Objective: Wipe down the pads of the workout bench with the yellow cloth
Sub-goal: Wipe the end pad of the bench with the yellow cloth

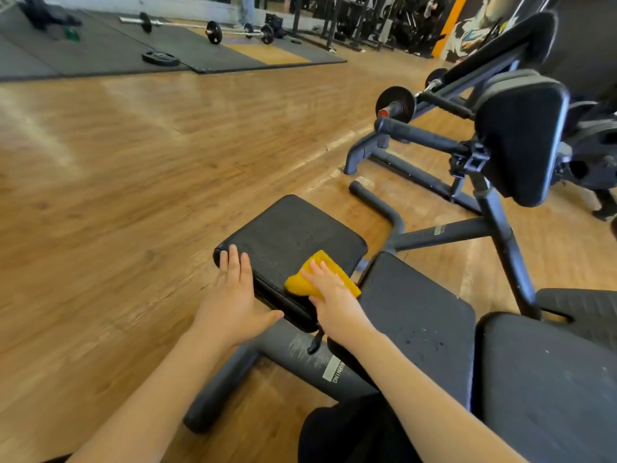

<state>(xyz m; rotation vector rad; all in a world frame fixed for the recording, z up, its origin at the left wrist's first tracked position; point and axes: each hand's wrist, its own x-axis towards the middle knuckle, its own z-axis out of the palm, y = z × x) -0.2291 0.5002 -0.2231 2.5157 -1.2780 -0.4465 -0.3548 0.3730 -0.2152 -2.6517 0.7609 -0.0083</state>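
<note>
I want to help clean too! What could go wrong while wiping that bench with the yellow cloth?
The bunched yellow cloth covers only a small patch of the black textured seat pad, so spots might get missed. The neighbouring black pad shows wet droplets, so a hand could slip there. The left hand rests at the pad's edge and may slide off.

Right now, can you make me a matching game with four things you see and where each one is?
Things:
1. yellow cloth
2. left hand
3. loose weight plate
4. WARNING label

Places:
A. on the dark floor mat far away
B. under the right hand, on the seat pad
C. on the bench's frame tube below the pad
D. flat on the seat pad's left edge

Pairs: 1-B, 2-D, 3-A, 4-C
</note>
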